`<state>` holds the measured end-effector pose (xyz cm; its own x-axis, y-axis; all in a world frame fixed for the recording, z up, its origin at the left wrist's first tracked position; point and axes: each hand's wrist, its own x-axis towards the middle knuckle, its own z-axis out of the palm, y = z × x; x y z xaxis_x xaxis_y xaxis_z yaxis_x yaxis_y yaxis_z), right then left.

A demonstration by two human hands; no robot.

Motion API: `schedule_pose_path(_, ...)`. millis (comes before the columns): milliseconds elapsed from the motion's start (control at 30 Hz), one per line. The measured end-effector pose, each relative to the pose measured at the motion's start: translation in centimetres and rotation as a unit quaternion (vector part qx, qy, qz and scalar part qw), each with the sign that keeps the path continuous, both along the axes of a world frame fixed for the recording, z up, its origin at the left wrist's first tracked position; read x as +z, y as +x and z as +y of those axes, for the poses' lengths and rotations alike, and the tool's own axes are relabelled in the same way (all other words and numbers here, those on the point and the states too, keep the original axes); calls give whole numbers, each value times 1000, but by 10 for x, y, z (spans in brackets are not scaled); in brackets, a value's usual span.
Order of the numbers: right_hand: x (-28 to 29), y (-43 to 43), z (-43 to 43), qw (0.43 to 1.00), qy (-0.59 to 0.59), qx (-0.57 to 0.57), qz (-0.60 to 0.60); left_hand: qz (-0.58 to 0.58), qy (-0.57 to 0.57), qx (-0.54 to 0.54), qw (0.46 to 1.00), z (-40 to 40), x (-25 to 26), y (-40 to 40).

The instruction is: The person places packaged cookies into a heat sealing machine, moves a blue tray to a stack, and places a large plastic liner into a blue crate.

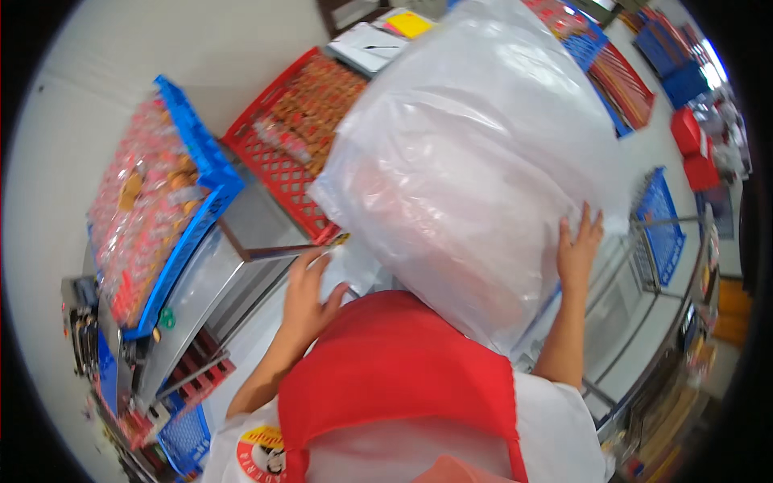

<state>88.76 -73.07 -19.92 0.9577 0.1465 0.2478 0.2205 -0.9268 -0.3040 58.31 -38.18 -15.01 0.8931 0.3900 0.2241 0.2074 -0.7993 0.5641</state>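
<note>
A large, translucent white plastic bag (477, 163) fills the space in front of my red apron (398, 362). Something pinkish shows faintly through it; I cannot tell what. My right hand (578, 256) lies on the right side of the bag with its fingers spread. To the left of the bag's lower corner, my left hand (309, 302) has its fingers apart and slightly bent, with nothing seen in it. Its fingertips are close to the near corner of a red plastic crate (290, 184), which holds rows of small packed brown and red goods.
On the left, a blue crate (208, 151) full of clear-wrapped goods sits on a metal table (202, 284). Behind the red crate lies a white paper (368, 47) with a pen. Further crates (622, 84) stand back right, and a blue basket (661, 226) is at right.
</note>
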Motion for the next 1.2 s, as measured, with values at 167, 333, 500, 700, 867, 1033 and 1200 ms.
schedule_pose_path(167, 22, -7, 6, 995, 48, -87, 19, 30, -33, 69, 997, -13, 10, -49)
schedule_pose_path(333, 25, -16, -1, 987, 88, -126, 47, -7, -38, 78, 996, -13, 27, -24)
schedule_pose_path(500, 29, -31, 0, 988, 151, -12, -31, -5, -23, -23, 999, -22, 33, 6)
schedule_pose_path(700, 24, -41, 19, 989, 114, 83, 42, 127, -99, -120, 980, -21, 24, 8)
schedule_pose_path(867, 11, -49, 33, 979, -122, 63, 151, 210, -160, -125, 956, 1, 31, -14)
schedule_pose_path(1033, 44, -36, 48, 991, 12, 136, -8, 194, -193, -41, 961, 27, 29, -65)
schedule_pose_path(1200, 72, -31, 122, 979, 57, 183, -64, 155, -218, -8, 964, 78, 12, -122)
